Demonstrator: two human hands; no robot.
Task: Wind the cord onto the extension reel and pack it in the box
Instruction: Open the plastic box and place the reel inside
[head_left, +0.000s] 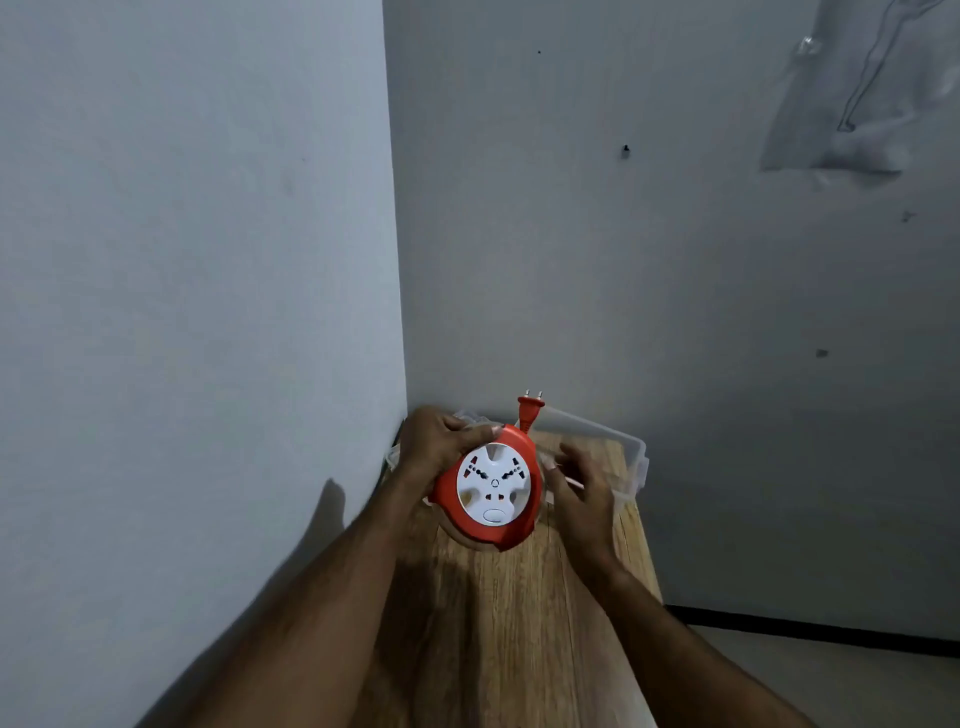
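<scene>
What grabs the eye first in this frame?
The orange and white reel, held up in the left hand above the wooden table. Its orange plug sticks up behind it, prongs upward. Behind sits a clear plastic box in the wall corner, with the right hand close beside the reel.

Reel (493, 486) before box (621, 452), on table (524, 613)

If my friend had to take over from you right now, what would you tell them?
Left hand holds the reel by its top edge, above the table. Right hand is beside the reel, fingers loosely curled; I cannot tell if it holds anything. The plug sticks up from the reel, so the cord looks mostly wound. The clear box sits behind, against the wall. Left to do: tuck the plug, put the reel in the box.
</scene>
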